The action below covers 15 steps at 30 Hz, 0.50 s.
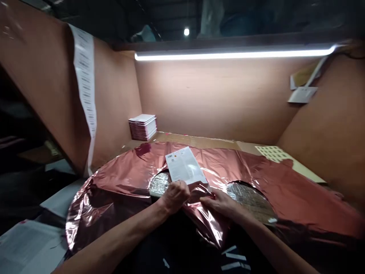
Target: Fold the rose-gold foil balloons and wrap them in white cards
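Note:
A large rose-gold foil balloon lies flat and creased in front of me, with two rounded openings in it. On its middle rests a white printed card, tilted, its lower edge close to my hands. My left hand is closed in a fist at the card's lower left corner, gripping the foil; whether the card is also in its fingers is hidden. Just to the right, my right hand pinches a fold of the same foil between thumb and fingers. A loose flap of foil hangs below the two hands.
A stack of cards stands at the back left corner. A yellow sticker sheet lies at the right. Wooden panels enclose the bench, and a label strip hangs on the left one. Papers lie at the lower left.

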{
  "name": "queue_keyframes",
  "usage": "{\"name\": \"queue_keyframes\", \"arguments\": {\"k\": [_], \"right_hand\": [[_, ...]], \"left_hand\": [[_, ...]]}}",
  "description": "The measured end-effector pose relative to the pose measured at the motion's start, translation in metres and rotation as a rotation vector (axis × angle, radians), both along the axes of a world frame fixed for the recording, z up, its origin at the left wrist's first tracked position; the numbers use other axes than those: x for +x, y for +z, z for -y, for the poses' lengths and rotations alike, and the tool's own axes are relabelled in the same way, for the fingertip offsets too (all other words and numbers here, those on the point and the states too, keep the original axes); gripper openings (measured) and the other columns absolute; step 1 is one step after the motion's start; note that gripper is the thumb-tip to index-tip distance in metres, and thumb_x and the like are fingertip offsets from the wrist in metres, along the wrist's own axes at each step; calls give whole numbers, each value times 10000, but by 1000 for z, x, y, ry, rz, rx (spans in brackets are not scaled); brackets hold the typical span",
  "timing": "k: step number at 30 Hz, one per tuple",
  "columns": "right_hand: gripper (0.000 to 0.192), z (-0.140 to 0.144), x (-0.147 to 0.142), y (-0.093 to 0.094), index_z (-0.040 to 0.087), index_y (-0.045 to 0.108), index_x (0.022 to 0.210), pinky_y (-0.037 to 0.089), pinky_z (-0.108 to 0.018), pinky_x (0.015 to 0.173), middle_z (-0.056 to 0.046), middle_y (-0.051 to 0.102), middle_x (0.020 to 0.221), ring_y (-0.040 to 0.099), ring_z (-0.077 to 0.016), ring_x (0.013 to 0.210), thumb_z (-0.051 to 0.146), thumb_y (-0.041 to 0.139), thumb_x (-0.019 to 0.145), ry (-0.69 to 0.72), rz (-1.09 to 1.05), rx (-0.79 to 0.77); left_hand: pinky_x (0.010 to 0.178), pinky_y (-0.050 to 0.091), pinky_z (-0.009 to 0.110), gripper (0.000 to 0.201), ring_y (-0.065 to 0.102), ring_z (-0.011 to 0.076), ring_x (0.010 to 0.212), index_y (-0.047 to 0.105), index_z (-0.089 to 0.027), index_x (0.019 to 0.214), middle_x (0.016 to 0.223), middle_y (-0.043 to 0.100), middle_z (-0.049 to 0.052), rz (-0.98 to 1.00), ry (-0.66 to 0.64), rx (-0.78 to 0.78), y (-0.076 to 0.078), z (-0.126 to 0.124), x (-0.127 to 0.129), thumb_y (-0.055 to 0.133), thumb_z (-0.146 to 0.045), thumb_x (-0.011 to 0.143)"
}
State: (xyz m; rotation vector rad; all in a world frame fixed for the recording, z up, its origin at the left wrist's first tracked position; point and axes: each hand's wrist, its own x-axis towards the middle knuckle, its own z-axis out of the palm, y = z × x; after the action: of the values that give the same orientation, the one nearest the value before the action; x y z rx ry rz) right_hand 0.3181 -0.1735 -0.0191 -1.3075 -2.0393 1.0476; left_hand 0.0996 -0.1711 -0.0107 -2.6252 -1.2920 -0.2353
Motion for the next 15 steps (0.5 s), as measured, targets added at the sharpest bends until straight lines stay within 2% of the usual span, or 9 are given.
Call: {"name": "queue_keyframes", "arguments": {"k": [2, 4, 7, 9, 11, 12, 13, 15], "right_hand": [[413, -6, -3, 2, 115, 705, 791, 506, -268, 591, -50, 674, 708, 631, -210, 663, 517, 613, 796, -118, -30, -88], [444, -11, -9, 1, 114, 700, 747, 497, -274, 574, -53, 663, 675, 632, -224, 662, 552, 635, 771, -245, -65, -60], [454, -8, -16, -5, 133, 717, 908, 528, -297, 642, -75, 711, 823, 662, -261, 793, 560, 659, 767, -357, -225, 90], [505, -2, -19, -8, 142, 689, 1050, 547, -321, 677, -94, 721, 914, 669, -277, 853, 576, 641, 797, -401, -376, 138], [542, 1, -19, -10, 144, 649, 1124, 563, -341, 688, -104, 722, 949, 677, -288, 870, 593, 626, 823, -410, -513, 103], [544, 1, -19, -10, 148, 636, 1133, 570, -350, 698, -106, 722, 966, 680, -292, 880, 597, 627, 828, -398, -561, 74], [539, 0, -18, -10, 152, 628, 1130, 576, -357, 713, -106, 721, 984, 682, -295, 892, 600, 631, 829, -385, -585, 55], [547, -3, -16, -9, 155, 613, 1139, 583, -372, 745, -113, 714, 1021, 685, -300, 912, 611, 624, 836, -369, -536, 49]], "left_hand": [[587, 504, 362, 203, 650, 291, 736, 660, -34, 829, 783, 657, 182, -49, -27, 21, -3, -1, 4, 462, 10, 826], [586, 510, 360, 207, 650, 287, 729, 659, -52, 805, 770, 660, 167, -84, -25, 38, -1, 4, 5, 473, 38, 793], [639, 536, 357, 189, 652, 253, 731, 648, -115, 766, 744, 657, 115, 46, 35, 90, 6, 14, 5, 499, -14, 825], [792, 551, 401, 86, 657, 264, 889, 656, -145, 887, 877, 677, 117, 341, 138, 177, 8, 18, 4, 578, -177, 867], [929, 517, 445, 361, 616, 289, 1078, 605, -156, 1112, 1091, 657, 145, 760, 267, 216, 7, 20, 6, 668, -370, 829], [941, 514, 443, 491, 606, 291, 1113, 561, -153, 1187, 1157, 640, 155, 975, 296, 152, 5, 19, 8, 692, -426, 799], [908, 532, 420, 536, 626, 281, 1086, 536, -148, 1208, 1160, 644, 155, 1175, 292, 22, 2, 18, 11, 692, -443, 788], [759, 563, 338, 441, 689, 234, 894, 549, -144, 1135, 1004, 700, 122, 1475, 253, -300, -4, 11, 19, 656, -413, 802]]}}
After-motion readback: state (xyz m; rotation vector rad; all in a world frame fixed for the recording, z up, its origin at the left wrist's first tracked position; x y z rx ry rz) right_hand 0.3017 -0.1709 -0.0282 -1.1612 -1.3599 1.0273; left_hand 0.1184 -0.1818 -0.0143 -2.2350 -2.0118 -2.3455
